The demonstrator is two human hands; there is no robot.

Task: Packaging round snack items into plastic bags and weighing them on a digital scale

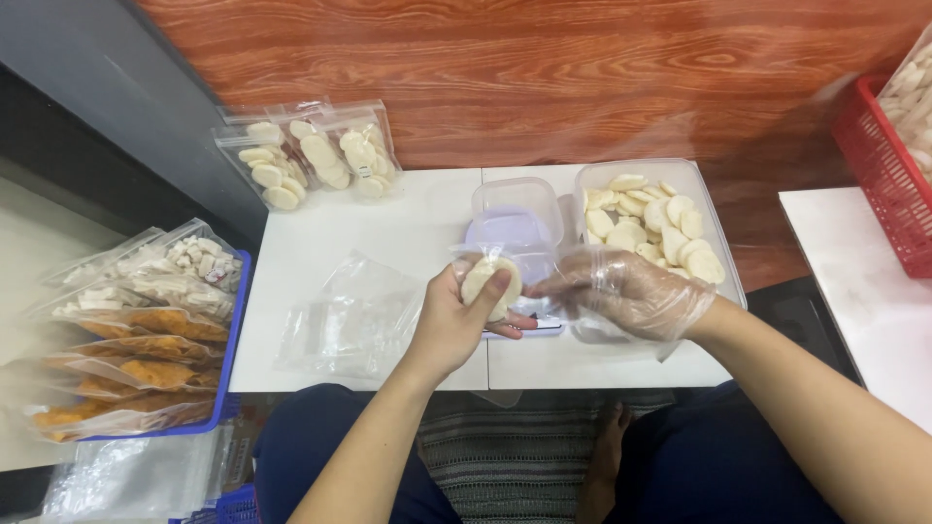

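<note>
My left hand (454, 320) grips a clear plastic bag with pale round food pieces (488, 281) inside, held over the low white table (369, 223). My right hand (626, 291), in a loose clear plastic glove, touches the bag's right side with its fingertips. Right behind the hands sits a small empty clear tub (516, 209) on what looks like a small scale. A larger clear tub (707, 209) holding several pale round pieces stands just beyond my right hand.
Empty clear bags (349, 320) lie on the table's left. Filled bags of pale pieces (316, 155) lie at the far left corner. A blue crate (237, 311) of bagged orange and white snacks stands left. A red basket (888, 175) sits at right on another white table.
</note>
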